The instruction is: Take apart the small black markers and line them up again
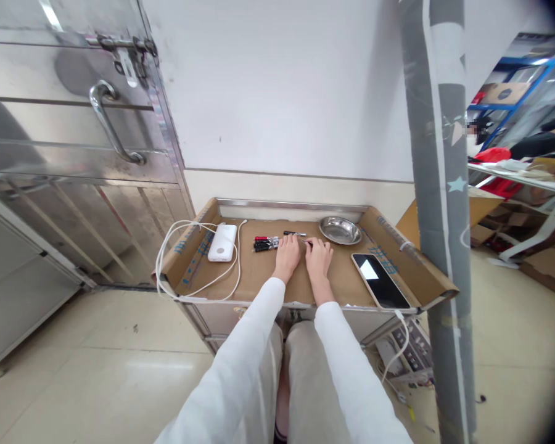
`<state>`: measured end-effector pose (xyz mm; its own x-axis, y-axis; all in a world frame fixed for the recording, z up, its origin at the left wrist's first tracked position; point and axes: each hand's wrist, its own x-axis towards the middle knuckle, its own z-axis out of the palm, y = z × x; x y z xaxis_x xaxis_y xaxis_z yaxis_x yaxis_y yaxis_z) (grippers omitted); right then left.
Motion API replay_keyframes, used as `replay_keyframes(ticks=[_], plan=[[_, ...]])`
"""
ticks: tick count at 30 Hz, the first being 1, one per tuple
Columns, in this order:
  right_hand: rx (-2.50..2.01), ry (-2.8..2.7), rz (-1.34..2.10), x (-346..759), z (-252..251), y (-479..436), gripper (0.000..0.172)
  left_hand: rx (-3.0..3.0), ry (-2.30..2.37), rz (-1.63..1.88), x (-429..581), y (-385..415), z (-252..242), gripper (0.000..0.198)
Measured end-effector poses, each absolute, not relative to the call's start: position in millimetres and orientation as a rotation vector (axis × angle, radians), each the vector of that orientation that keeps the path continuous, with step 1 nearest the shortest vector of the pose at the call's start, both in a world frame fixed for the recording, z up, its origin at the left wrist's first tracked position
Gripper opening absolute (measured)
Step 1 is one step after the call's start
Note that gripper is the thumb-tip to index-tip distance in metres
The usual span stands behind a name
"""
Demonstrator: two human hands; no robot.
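Observation:
My left hand (287, 254) rests low over the cardboard-lined tabletop with its fingers curled together; what they hold, if anything, is hidden. Close beside it, my right hand (319, 259) has its fingertips closed on a slim dark piece (309, 243) that looks like part of a pen. Just beyond my left fingertips lies a black pen piece (290, 233) with a silvery end. To the left of my left hand, several pens (265, 246) lie side by side, mostly black, with a red one (261, 238) at the far side. A shiny metal bowl (340, 230) stands beyond my right hand.
A white power bank (222, 243) and its looped white cable (213, 287) lie at left. At right is a phone (380, 281) with a cable. Cardboard sides (404, 256) edge the tabletop. A grey wrapped pipe (444, 185) rises at right; people sit farther back.

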<state>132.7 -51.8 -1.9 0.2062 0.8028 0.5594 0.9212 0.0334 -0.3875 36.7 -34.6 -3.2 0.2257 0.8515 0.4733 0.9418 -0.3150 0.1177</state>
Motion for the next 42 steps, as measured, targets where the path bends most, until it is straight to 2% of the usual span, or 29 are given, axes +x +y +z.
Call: replay_keyframes(ticks=[4, 9, 17, 25, 28, 34, 42], plan=[[-1.730, -1.597, -0.224, 132, 1, -53, 0.029, -2.369, -1.680, -0.639, 44, -26, -5, 0.046], [-1.651, -1.625, -0.204, 130, 5, -51, 0.029, -2.424, -1.627, -0.549, 50, -15, -9, 0.047], [-1.418, -1.723, -0.086, 129, 8, -54, 0.022, -2.487, -1.548, -0.561, 45, -18, -11, 0.037], [-1.355, -1.623, -0.090, 128, 12, -66, 0.030, -2.656, -1.432, -0.603, 26, -59, 1, 0.032], [-1.331, -1.608, -0.095, 128, 11, -69, 0.030, -2.518, -1.506, -0.721, 18, -69, 4, 0.025], [-1.386, -1.679, -0.048, 127, 10, -71, 0.030, -2.185, -1.818, -0.961, 15, -66, 8, 0.024], [-1.440, -1.728, -0.053, 129, 5, -68, 0.030, -2.195, -1.882, -1.033, 13, -69, 10, 0.026]])
